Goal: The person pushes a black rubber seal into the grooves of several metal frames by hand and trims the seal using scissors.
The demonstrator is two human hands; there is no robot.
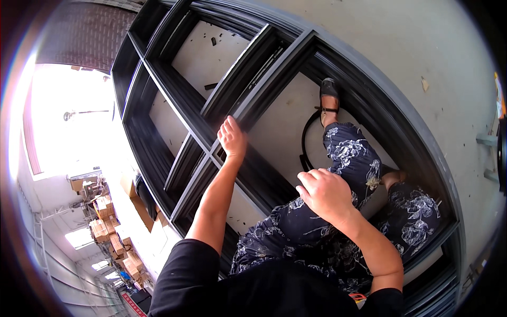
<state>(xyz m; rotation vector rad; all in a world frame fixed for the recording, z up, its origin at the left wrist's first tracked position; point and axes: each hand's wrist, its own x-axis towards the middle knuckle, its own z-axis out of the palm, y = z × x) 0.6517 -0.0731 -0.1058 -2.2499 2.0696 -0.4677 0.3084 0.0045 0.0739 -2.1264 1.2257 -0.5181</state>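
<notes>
A large dark grey metal frame [311,39], made of stacked profiles with crossing bars, surrounds my legs. My left hand [231,136] is at the crossing of its middle bars, fingers together and bent over a bar. Over my patterned trousers [354,150], my right hand [325,194] hangs with its fingers curled down and the thumb to the left. Its palm faces away, so I cannot see whether anything is in it. A black curved strap or strip [306,132] lies on the floor inside the frame, beside my shoe [328,87].
Several cardboard boxes [108,222] are piled at the far left, below a bright opening. Dark scraps [214,41] lie on the floor within the frame's openings. A grey-blue metal stand [488,140] is at the right edge. The frame's raised bars cross the ground around my feet.
</notes>
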